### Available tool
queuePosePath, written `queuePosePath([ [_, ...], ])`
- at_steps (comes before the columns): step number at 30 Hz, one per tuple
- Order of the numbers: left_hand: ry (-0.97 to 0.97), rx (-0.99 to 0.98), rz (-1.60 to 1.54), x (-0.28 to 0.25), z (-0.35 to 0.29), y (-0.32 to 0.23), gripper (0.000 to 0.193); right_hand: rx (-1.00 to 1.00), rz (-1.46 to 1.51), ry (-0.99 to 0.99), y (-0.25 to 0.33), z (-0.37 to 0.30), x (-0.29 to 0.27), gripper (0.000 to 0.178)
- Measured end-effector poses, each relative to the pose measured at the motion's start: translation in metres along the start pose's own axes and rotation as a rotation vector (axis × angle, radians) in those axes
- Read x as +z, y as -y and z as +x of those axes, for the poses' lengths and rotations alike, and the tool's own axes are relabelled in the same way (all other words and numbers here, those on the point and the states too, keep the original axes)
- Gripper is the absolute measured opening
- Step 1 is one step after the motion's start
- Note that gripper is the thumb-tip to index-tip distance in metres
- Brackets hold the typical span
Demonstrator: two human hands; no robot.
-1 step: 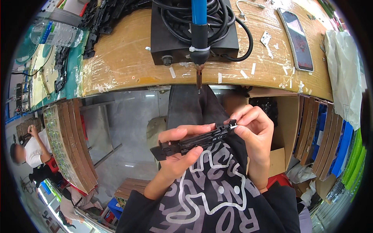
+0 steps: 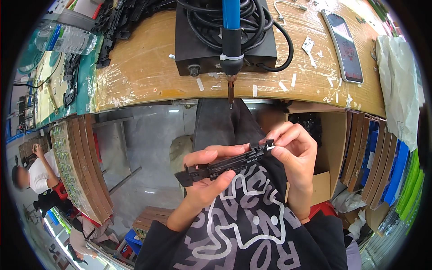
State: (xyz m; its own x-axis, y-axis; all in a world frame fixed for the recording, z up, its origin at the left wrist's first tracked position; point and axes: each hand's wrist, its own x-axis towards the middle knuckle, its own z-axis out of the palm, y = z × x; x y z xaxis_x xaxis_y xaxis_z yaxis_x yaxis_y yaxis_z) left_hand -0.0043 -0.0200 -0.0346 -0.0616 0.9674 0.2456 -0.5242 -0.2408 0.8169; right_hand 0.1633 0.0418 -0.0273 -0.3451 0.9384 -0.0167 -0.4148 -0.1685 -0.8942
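Note:
My left hand [image 2: 204, 180] is closed around a long, narrow black plastic part [image 2: 234, 162], fingers along its far side and thumb along its near side. The part is held in the air in front of my shirt, slanting up to the right. At its right end my right hand [image 2: 294, 148] is closed in a pinch, thumb and fingertips on a small white strip [image 2: 270, 146]. The fingertips partly hide that end of the part, and how the strip sits there is too small to tell.
A soldering iron [image 2: 231, 49] hangs tip down ahead of my hands, before a black box [image 2: 189, 58] with coiled cable. The bench also bears a phone [image 2: 344, 47], a plastic bottle [image 2: 67, 39] and black parts [image 2: 119, 22]. Stacked trays [image 2: 81, 166] stand left; a carton [image 2: 335, 148] stands right.

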Motion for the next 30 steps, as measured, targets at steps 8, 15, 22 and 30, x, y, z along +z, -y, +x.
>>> queuePosePath([
  [8, 0.037, 0.022, 0.002, -0.001, -0.002, 0.000, 0.048, -0.015, 0.009, -0.012, -0.003, -0.002, 0.003, 0.013],
  [15, 0.033, 0.045, 0.036, -0.001, -0.003, 0.000, 0.044, -0.047, 0.039, -0.055, -0.007, -0.003, 0.008, 0.013],
  [22, 0.015, 0.066, 0.079, -0.002, -0.006, 0.000, 0.040, -0.008, 0.011, -0.059, -0.007, -0.002, 0.009, 0.012],
  [30, -0.003, 0.054, 0.114, -0.001, -0.008, -0.002, 0.038, 0.034, -0.051, -0.043, -0.004, -0.002, 0.008, 0.011],
])
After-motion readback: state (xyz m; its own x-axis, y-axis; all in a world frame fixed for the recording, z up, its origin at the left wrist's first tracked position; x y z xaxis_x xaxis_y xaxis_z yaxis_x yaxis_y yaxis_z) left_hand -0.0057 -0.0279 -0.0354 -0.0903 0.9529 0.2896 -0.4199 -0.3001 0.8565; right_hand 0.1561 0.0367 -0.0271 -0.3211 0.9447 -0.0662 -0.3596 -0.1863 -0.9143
